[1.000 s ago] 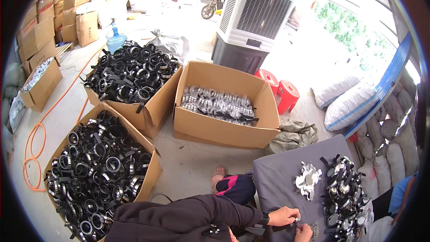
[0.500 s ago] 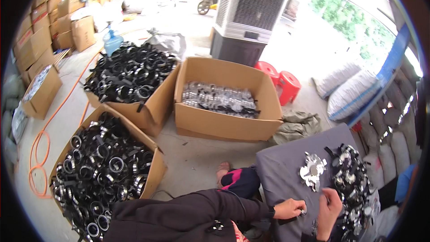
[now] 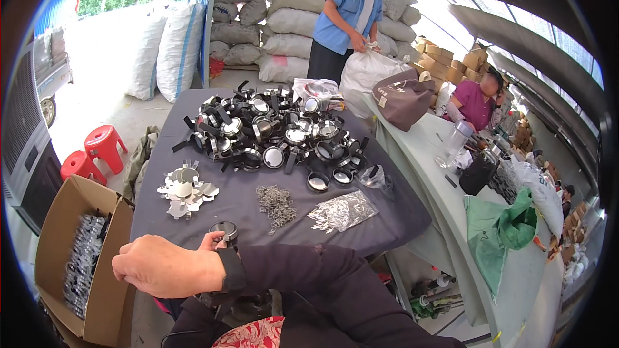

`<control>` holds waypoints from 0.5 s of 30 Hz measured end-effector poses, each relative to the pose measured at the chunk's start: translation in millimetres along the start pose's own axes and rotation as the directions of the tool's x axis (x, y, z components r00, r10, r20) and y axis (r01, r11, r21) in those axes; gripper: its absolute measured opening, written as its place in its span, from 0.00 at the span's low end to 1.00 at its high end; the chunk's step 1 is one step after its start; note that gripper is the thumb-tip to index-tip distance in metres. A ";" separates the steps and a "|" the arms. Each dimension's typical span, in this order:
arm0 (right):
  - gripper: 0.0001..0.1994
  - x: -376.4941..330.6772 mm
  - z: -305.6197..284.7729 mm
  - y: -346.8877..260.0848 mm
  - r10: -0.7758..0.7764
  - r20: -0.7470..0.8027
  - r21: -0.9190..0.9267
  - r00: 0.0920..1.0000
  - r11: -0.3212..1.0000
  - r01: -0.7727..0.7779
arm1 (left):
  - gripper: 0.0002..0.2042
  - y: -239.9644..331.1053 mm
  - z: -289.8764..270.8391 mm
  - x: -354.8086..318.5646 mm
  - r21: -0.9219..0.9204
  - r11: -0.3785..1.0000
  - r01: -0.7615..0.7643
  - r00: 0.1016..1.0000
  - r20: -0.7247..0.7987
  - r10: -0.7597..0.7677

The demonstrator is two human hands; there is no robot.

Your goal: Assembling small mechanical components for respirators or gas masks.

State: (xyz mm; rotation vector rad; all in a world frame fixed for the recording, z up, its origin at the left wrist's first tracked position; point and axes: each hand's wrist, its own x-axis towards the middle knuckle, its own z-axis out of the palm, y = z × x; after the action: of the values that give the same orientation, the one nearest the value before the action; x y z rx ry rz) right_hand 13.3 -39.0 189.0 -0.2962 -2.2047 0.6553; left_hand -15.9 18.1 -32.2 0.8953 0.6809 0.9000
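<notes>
My left hand (image 3: 210,241) is mostly hidden behind my right wrist. Its visible fingertips grip a round, black-rimmed metal piece (image 3: 224,227) at the table's near edge. My right hand (image 3: 169,267) reaches across to the left with its fingers curled closed; whatever may be in them is hidden. Beyond the hands, a pile of flat silver discs with tabs (image 3: 187,189) lies on the grey cloth-covered table (image 3: 193,106). To its right are a heap of small metal clips (image 3: 275,205) and a clear bag of small silver parts (image 3: 343,211). Several round black-and-silver pieces with black handles (image 3: 274,130) are heaped behind.
An open cardboard box (image 3: 55,219) of wrapped parts stands at left, near red stools (image 3: 104,145). On the right, a pale-covered table (image 3: 445,219) bears a dark bag (image 3: 404,100) and green sack (image 3: 493,238). A person in blue (image 3: 348,6) handles a white sack (image 3: 364,77).
My view has swung to the right, bringing the table and its piles to the middle. My right hand has moved across in front of my left, which now shows a round metal piece.
</notes>
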 end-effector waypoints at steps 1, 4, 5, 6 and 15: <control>0.02 -1.8 1.4 -0.8 0.010 -0.034 0.024 0.999 1.000 -0.009 | 0.15 -0.4 2.4 -3.0 0.002 1.000 0.004 1.000 -0.004 -0.004; 0.01 -2.8 9.3 -6.7 0.084 -0.049 0.048 0.995 0.996 -0.082 | 0.13 -5.4 19.3 -10.4 0.083 0.987 -0.136 0.980 -0.135 0.147; 0.01 -2.4 9.6 -7.1 0.083 -0.050 0.053 0.995 0.995 -0.081 | 0.13 -5.3 23.8 -12.8 0.115 0.977 -0.180 0.964 -0.175 0.198; 0.02 -2.1 8.3 -6.8 0.070 -0.011 0.063 0.997 0.996 -0.070 | 0.12 -4.3 25.8 -14.0 0.149 0.964 -0.221 0.946 -0.209 0.249; 0.02 -21.5 -8.1 19.1 0.150 -0.007 0.105 0.989 0.983 -0.148 | 0.14 17.5 13.4 -3.6 0.335 0.914 -0.228 0.967 -0.034 0.253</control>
State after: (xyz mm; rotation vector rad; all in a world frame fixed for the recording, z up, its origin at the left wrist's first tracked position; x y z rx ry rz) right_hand 33.4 -28.9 169.3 -0.4139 -2.1399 0.8441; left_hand -13.1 15.8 -10.1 1.2696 0.8143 1.0628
